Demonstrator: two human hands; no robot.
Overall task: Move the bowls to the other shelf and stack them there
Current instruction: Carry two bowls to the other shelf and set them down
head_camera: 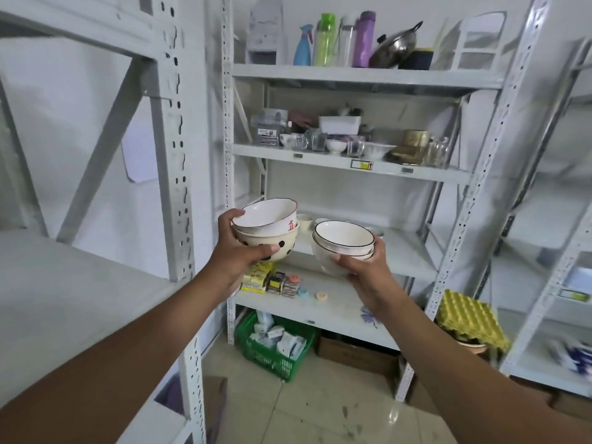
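Left hand (235,254): closed around a stack of two bowls, a white bowl with red character (267,216) nested in a cream bowl with black dots (282,246); held in the air, left of centre.
Right hand (365,270): closed around two nested white dark-rimmed bowls (343,240), just right of the first stack, apart from it.
Far shelf unit (413,257) behind both stacks: small cups (304,221) remain on it.
Near left shelf (64,283): grey, bare.
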